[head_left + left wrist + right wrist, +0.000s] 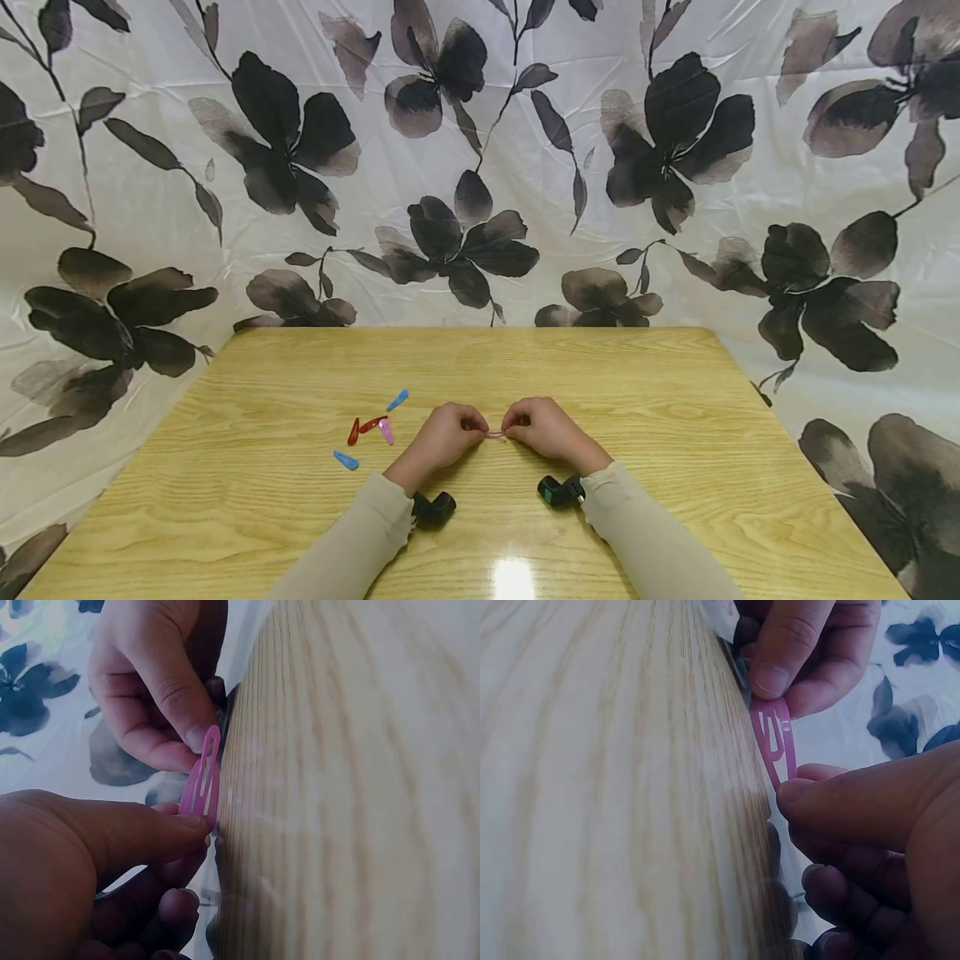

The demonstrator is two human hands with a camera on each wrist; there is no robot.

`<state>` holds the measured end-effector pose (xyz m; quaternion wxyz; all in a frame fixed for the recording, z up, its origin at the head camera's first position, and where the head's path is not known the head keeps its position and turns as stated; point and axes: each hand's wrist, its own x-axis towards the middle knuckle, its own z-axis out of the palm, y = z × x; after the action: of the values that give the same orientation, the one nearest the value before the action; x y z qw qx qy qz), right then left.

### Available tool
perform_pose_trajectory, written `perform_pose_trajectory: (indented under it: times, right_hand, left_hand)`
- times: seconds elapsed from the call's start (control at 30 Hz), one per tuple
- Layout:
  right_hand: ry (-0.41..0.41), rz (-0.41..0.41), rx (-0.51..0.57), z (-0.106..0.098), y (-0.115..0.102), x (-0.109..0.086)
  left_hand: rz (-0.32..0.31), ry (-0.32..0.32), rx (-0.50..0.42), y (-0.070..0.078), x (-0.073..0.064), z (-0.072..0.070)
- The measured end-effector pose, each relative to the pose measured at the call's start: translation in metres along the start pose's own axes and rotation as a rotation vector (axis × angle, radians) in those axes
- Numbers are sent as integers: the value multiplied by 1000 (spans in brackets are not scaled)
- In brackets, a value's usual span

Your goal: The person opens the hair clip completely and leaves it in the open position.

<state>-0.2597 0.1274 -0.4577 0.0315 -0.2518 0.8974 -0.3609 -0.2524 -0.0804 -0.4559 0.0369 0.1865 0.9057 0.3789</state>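
Observation:
A pink snap hair clip [494,434] spans the small gap between both hands, low over the wooden table. My left hand [450,433] pinches its wide end between thumb and fingers. The narrow tip is gripped by my right hand [546,427]. In the left wrist view, the slotted middle of the clip [214,793] shows between the two thumbs. From the right wrist, its inner tongue [778,735] looks lifted apart from the outer frame.
On the table [675,400], left of my hands, lie a blue clip [397,400], two red clips [353,432], another pink clip [386,431] and a nearer blue clip [346,460]. A flower-printed cloth [525,125] hangs behind the table. Each wrist wears a black camera [435,510].

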Motion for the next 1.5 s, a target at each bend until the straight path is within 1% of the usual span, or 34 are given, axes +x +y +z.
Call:
perform_pose_trajectory:
  times: [0.47, 0.87, 1.0, 1.2, 1.43, 1.5]
  right_hand:
    - [-2, -7, -20, 0, 0, 2]
    - [-6, 1, 5, -2, -1, 2]
    - [-10, -2, 12, -3, 0, 3]
    - [-5, -2, 22, -2, 0, 4]
    - [-3, 8, 25, -5, -7, 8]
    - [-2, 5, 16, -6, -9, 10]
  left_hand:
    - [-7, -1, 5, 3, -1, -2]
    - [-17, -1, -4, 4, -2, -3]
    - [-21, 3, -22, 3, -2, -4]
    - [-46, 11, -57, 3, -2, -6]
    - [-80, 46, -19, 2, -1, -12]
    - [-86, 42, -13, 2, 0, -14]
